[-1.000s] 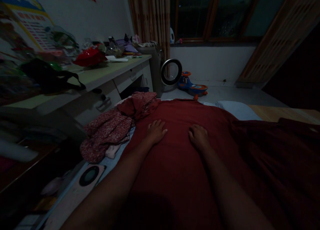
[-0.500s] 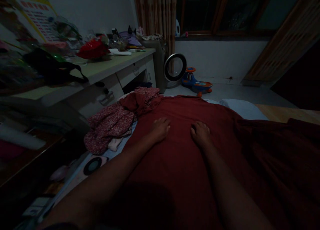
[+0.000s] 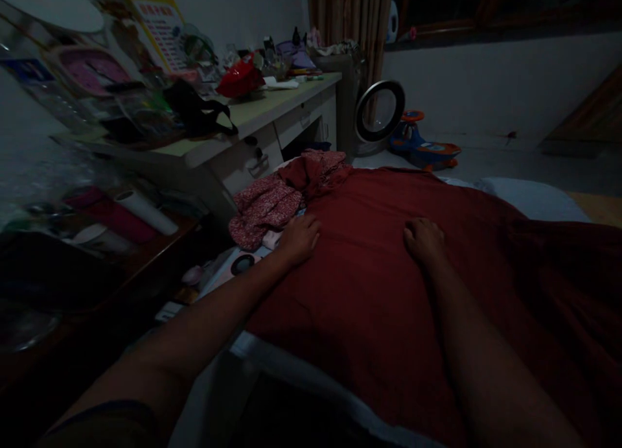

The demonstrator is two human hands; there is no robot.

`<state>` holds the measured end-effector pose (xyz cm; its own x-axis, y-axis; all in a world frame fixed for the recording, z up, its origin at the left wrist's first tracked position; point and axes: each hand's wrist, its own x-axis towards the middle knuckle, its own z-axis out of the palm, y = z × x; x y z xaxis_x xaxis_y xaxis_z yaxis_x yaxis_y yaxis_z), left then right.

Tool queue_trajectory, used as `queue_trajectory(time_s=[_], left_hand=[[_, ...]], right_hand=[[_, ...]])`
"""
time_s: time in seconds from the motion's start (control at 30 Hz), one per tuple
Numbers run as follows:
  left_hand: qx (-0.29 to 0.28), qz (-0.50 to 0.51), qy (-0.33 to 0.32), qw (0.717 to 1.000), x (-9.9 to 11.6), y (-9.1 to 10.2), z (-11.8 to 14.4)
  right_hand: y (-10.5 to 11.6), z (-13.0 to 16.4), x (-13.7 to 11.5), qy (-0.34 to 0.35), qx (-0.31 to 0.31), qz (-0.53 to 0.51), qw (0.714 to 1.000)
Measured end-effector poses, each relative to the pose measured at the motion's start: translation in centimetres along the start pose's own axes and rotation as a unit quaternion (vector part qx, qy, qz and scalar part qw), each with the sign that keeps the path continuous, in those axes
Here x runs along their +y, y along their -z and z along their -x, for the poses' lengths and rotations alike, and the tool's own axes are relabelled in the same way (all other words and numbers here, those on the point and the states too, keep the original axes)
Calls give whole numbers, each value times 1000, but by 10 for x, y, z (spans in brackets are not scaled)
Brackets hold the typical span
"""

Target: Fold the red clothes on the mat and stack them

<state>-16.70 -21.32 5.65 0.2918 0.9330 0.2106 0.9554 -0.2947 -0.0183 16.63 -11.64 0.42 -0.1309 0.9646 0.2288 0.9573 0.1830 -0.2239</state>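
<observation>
A large dark red cloth (image 3: 369,273) lies spread over a bed, with a few shallow wrinkles across it. My left hand (image 3: 301,239) rests on its left edge, palm down, fingers lying loosely on the fabric. Farther right, my right hand (image 3: 426,240) lies palm down on the same cloth, fingers slightly bent and apart. Bunched red cloth with a speckled print (image 3: 272,205) sits just beyond my left hand. At the right, the red cloth gathers into dark folds (image 3: 558,260).
A cluttered desk (image 3: 262,107) stands along the left wall, near a washing machine with its round door (image 3: 380,115) open. A blue and orange ride-on toy (image 3: 422,146) is on the floor behind the bed. A lower shelf (image 3: 160,253) at the left holds bottles.
The view has turned left and tilted down. My hands are farther apart: the left has shifted to the cloth's left edge. The bed's near edge now shows.
</observation>
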Motion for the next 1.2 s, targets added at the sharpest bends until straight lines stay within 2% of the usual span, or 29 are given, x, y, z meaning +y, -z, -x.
queue_trajectory(time_s=[0.07, 0.13, 0.2, 0.3, 0.4, 0.5, 0.63, 0.73, 0.83, 0.9, 0.97, 1.1, 1.2], left_hand=[[-26, 42, -55, 997, 24, 6, 25], [-65, 73, -120, 988, 38, 6, 52], [-80, 66, -142, 984, 37, 4, 74], [-82, 15, -122, 989, 15, 5, 92], [-87, -24, -67, 994, 3, 13, 94], [-75, -16, -34, 996, 21, 22, 92], [-88, 71, -97, 989, 51, 23, 104], [-116, 93, -125, 981, 45, 19, 121], [-125, 68, -102, 985, 26, 19, 129], [-123, 55, -80, 988, 21, 23, 125], [-103, 65, -70, 990, 27, 25, 119], [-90, 105, -115, 984, 48, 23, 112], [-93, 75, -114, 986, 46, 17, 117]], right_hand=[[0, 0, 1, 0, -6, 2, 1000], [0, -1, 1, 1, -11, 3, 1000], [0, -1, 2, -2, -9, 4, 1000], [0, -1, 2, -3, -4, 2, 1000], [-1, -1, 1, -3, -1, -2, 1000], [-2, -1, 1, -1, 0, -3, 1000], [-2, -2, 2, -1, -5, -4, 1000], [-1, -2, 1, -4, -9, -4, 1000], [-1, -1, 0, -3, 0, -7, 1000], [-1, -1, 0, -3, 4, -11, 1000], [0, -1, 0, -4, 1, -12, 1000], [0, 0, 1, -4, -4, -9, 1000], [0, 3, -1, 1, 1, -6, 1000]])
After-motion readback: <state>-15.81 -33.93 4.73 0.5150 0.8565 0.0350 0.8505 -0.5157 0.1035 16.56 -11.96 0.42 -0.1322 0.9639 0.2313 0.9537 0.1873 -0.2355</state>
